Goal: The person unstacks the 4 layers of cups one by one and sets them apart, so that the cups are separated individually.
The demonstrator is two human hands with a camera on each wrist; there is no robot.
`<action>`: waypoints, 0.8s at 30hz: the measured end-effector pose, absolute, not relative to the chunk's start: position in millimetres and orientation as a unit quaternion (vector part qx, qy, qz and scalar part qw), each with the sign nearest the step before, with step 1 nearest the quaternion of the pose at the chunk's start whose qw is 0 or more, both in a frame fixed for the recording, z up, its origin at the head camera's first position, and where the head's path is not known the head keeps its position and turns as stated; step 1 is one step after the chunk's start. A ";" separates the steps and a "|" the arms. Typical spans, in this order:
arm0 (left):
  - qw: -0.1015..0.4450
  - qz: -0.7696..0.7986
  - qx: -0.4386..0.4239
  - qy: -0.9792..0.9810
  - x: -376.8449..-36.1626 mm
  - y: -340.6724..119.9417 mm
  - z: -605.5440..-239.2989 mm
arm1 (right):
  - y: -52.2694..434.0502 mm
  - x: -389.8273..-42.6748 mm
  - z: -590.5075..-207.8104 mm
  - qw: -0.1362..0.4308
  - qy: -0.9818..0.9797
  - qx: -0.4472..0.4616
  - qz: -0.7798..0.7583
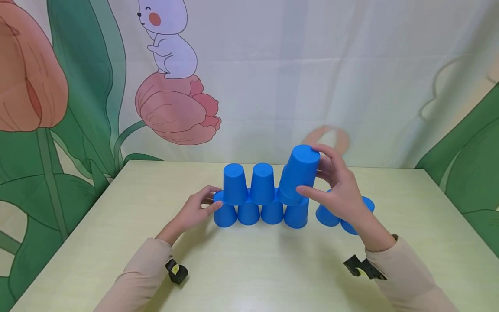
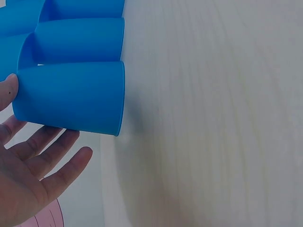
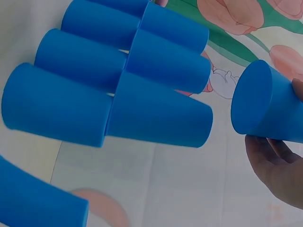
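Observation:
Several upside-down blue cups form a row on the table, with the leftmost bottom cup point(image 1: 225, 216) beside my left hand point(image 1: 193, 212). In the left wrist view, the thumb touches that cup's upper edge and the loosely spread fingers lie along its side. Three cups make a second tier, including a left upper cup point(image 1: 235, 186) and a middle upper cup point(image 1: 263, 186). The right upper cup point(image 3: 161, 111) is mostly hidden in the head view. My right hand point(image 1: 340, 190) grips another cup point(image 1: 299, 173) between thumb and fingers, tilted, mouth down; the right wrist view shows it apart from the stack.
Right of the stack, partly behind my right hand, stand loose blue cups point(image 1: 327, 215) on the pale wooden table point(image 1: 249, 268). A printed curtain point(image 1: 253, 86) hangs behind the table's far edge. Black camera mounts point(image 1: 177, 272) sit at both wrists.

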State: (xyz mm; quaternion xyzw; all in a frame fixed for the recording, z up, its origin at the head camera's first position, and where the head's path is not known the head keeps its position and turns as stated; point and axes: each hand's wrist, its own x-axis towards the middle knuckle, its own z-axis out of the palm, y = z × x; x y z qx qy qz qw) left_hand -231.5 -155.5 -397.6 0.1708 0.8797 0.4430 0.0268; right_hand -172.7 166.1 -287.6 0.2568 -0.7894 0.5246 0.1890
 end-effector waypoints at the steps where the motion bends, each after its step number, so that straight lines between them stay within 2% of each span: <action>1: 0.028 0.443 0.169 0.880 -231.6 -155.7 -397.7 | 168.5 -171.8 -287.8 0.187 -0.793 0.251 0.523; 12: 0.035 0.443 0.163 0.881 -232.9 -155.8 -397.3 | 195.7 -163.3 -289.1 0.190 -0.820 0.213 0.497; 24: 0.038 0.444 0.157 0.881 -233.1 -155.9 -397.3 | 227.7 -159.7 -294.7 0.227 -0.833 0.204 0.461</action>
